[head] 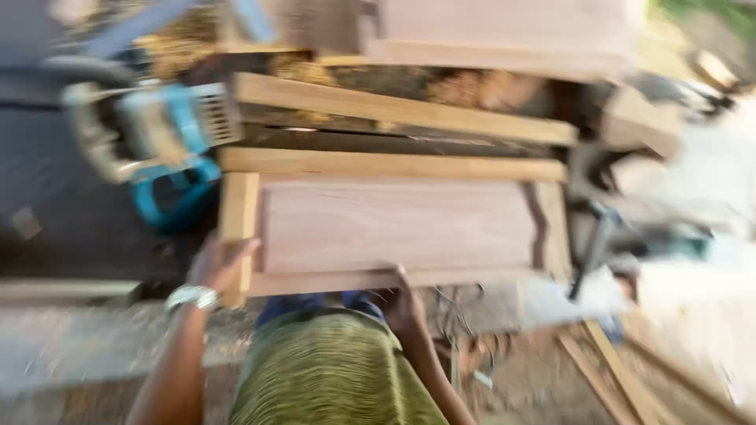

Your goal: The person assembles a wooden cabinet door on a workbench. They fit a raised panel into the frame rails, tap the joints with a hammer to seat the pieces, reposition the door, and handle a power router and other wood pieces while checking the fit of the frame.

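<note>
A framed wooden panel, pinkish board inside a pale frame, lies flat in front of me. My left hand, a silver watch on its wrist, grips the frame's near left corner. My right hand holds the near edge of the frame, fingers curled over it. The picture is blurred by motion.
A teal and white power tool sits left of the panel. Pale timber strips and another board lie beyond it, with sawdust around. Thin wood offcuts rest on the ground at lower right. A dark clamp-like tool stands at the right.
</note>
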